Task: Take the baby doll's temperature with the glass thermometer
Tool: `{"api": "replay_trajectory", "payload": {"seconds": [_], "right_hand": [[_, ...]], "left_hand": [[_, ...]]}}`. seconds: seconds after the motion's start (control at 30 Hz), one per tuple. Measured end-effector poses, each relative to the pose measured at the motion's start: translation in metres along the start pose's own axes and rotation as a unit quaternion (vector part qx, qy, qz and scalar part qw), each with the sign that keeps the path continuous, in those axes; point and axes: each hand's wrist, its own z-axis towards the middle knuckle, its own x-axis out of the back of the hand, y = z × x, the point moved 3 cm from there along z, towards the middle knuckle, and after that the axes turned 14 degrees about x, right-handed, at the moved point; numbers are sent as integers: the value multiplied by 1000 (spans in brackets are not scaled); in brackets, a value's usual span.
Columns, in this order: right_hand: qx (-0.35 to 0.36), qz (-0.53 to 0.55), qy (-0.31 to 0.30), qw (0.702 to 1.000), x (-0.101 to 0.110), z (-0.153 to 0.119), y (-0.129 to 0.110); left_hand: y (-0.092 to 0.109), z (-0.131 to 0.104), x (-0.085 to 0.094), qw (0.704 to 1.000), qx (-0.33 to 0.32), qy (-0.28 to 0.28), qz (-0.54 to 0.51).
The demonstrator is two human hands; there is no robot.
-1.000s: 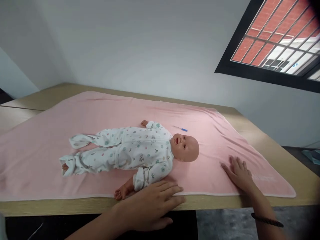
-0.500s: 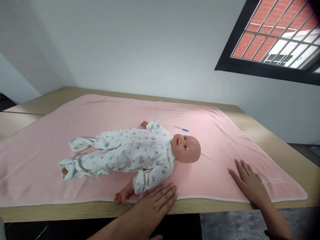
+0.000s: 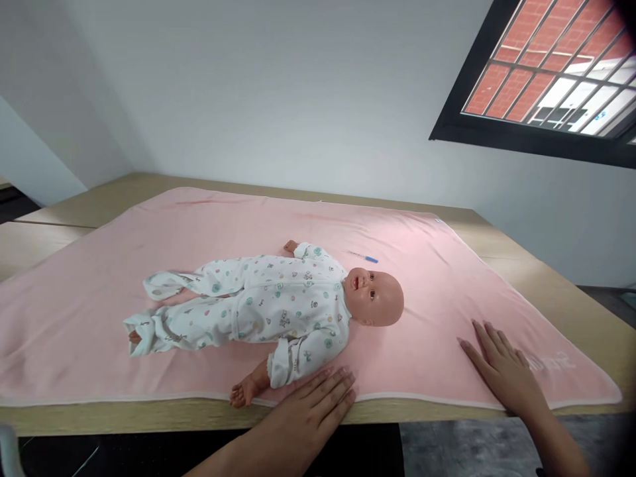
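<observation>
A baby doll [image 3: 278, 298] in white patterned pyjamas lies on its back on a pink blanket [image 3: 422, 358], its head to the right. My left hand [image 3: 311, 407] rests flat at the blanket's near edge, right beside the doll's near sleeve, fingers stretched out and holding nothing; whether it touches the sleeve I cannot tell. To the right, my right hand [image 3: 507, 371] lies flat on the blanket with fingers spread, apart from the doll. Beyond the doll's head is a thin thermometer [image 3: 368, 258] with a blue end.
The blanket covers most of a light wooden table [image 3: 149, 419]. Behind it stands a white wall [image 3: 278, 99] with a barred window [image 3: 536, 73] at the upper right. Part of a grey curved object [image 3: 8, 450] shows at the lower left.
The whole view has shifted slightly, so everything appears a little further right. Both hands stay flat in the same places, and the doll has not moved.
</observation>
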Motion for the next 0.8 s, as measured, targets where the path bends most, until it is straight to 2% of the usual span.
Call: {"api": "replay_trajectory", "payload": {"seconds": [0.07, 0.17, 0.23, 0.3, 0.47, 0.6, 0.7, 0.8], "right_hand": [[14, -4, 12, 1000, 0, -1, 0], [31, -9, 20, 999, -5, -3, 3], [37, -13, 15, 999, -9, -4, 6], [47, -18, 6, 999, -13, -4, 9], [73, -18, 5, 997, -18, -6, 23], [133, -33, -20, 990, -29, -9, 44], [180, -51, 8, 982, -37, -12, 57], [207, -39, 61, 976, -41, -14, 60]], "left_hand": [[-5, 3, -16, 998, -10, 43, 39], [-14, 8, -42, 980, -34, 156, 117], [-18, 10, -54, 970, -41, 188, 149], [-18, 9, -55, 968, -39, 188, 163], [-10, 5, -46, 977, -26, 159, 139], [-6, 6, -52, 978, -25, 169, 121], [-3, 7, -53, 984, -10, 149, 101], [0, 5, -32, 993, -11, 107, 49]]}}
